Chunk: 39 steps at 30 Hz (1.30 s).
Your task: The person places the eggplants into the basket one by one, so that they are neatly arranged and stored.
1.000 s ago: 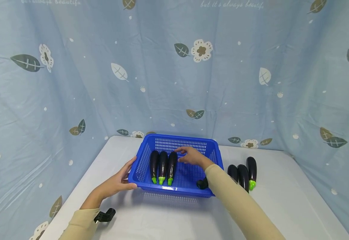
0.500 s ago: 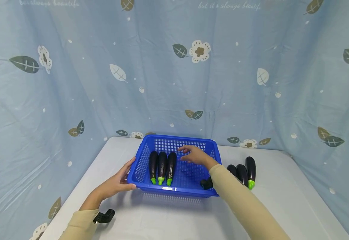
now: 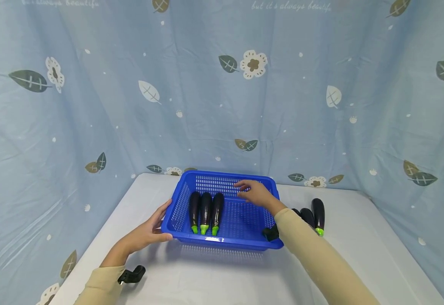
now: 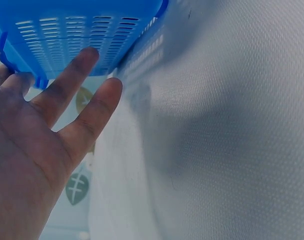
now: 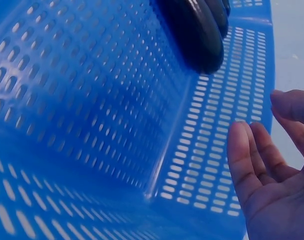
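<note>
Blue curtain [image 3: 191, 84] backs the white table [image 3: 206, 279]. I judge it half done: three eggplants [image 3: 205, 212] lie in the basket [image 3: 241, 243], three more eggplants [image 3: 307, 215] outside. My left hand [image 3: 145, 232], fingers straight, touches the basket; my right hand [image 3: 256, 193] hovers empty, fingers loose.

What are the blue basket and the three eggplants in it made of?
Blue basket: probably molded plastic, slightly shiny, with even color and regular slots.
Eggplants: smooth, glossy, with bright highlights; their vivid green stem ends hint at plastic imitations, though they could be real.
</note>
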Motion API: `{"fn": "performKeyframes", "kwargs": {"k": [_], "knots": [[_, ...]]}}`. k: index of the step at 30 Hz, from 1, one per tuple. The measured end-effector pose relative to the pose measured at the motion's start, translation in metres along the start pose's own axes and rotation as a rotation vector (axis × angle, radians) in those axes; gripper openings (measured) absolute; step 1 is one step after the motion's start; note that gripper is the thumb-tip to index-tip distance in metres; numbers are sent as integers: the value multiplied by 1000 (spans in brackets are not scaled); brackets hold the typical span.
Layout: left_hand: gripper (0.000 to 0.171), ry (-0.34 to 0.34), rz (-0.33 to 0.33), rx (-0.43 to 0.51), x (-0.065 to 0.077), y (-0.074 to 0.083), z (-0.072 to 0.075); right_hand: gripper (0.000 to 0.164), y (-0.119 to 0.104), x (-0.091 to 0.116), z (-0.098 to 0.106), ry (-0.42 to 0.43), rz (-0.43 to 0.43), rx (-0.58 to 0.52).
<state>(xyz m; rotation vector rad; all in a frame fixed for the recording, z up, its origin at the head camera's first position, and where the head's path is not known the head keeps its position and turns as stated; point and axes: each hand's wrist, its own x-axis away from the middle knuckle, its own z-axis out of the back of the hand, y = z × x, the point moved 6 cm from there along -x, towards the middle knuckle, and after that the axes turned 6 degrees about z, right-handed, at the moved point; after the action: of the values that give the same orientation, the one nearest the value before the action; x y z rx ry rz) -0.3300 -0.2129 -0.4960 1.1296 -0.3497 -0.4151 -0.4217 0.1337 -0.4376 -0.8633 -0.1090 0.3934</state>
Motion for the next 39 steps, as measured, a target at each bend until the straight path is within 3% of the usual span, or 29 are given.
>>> {"fn": "performKeyframes", "kwargs": {"k": [16,24,39], "knots": [[103,6,-10,-3,0,-2,1,37,2,10,29,31,44,41],[102,11,-13,-19,0,-2,1,38,6,15,41,48,17,27],[102,-10,-23,-4,0,-3,1,36,26,30,68,132,-22,111]]}}
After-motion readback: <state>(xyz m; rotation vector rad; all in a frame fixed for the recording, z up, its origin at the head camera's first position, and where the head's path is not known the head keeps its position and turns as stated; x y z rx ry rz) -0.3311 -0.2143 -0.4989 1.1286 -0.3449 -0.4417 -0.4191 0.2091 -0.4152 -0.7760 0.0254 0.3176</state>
